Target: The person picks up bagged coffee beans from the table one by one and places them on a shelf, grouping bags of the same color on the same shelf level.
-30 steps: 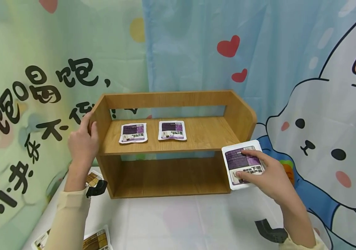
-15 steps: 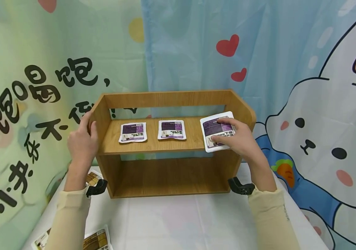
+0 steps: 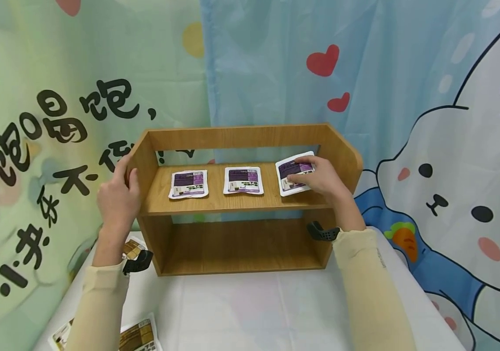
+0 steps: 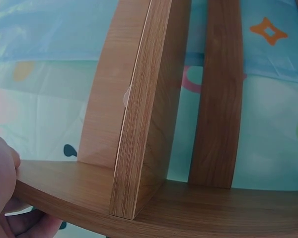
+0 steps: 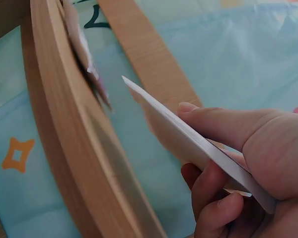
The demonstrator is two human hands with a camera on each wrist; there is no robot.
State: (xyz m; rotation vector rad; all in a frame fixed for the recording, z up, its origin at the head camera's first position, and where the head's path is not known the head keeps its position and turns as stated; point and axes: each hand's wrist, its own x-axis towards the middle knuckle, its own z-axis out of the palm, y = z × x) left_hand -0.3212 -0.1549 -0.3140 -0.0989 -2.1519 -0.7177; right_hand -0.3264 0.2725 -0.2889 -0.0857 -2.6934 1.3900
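Three white-edged, purple-printed flat pouches are in view, and one of them is gripped. The right hand (image 3: pixel 322 180) pinches the nearest, the held pouch (image 3: pixel 288 169), with digits on both faces. Its printed side faces the head camera, turned a little askew; the right wrist view shows it nearly edge-on, with a gap between it and the board beside it.

Behind this grip runs the back rail of a light-brown, wood-grained two-tier rack (image 3: pixel 243 246), and close on the right of the grip rises its right side panel (image 3: pixel 343 156). Just left of the grip, the middle pouch (image 3: pixel 243 180) lies on the upper shelf; farther left lies the end pouch (image 3: pixel 188 184), apart from it. The lower shelf is below the grip.

The left hand (image 3: pixel 118 200) grips the rack's left side panel (image 3: pixel 144 170), its digits bent round the edge. Below that grip, a small brown-and-white packet (image 3: pixel 132 247) shows beside the wrist; nearer the camera, a larger brown-printed packet (image 3: pixel 138 336) lies by the forearm on the white-covered table (image 3: pixel 215 312). Beyond both grips hangs a printed blue curtain (image 3: pixel 259 73).
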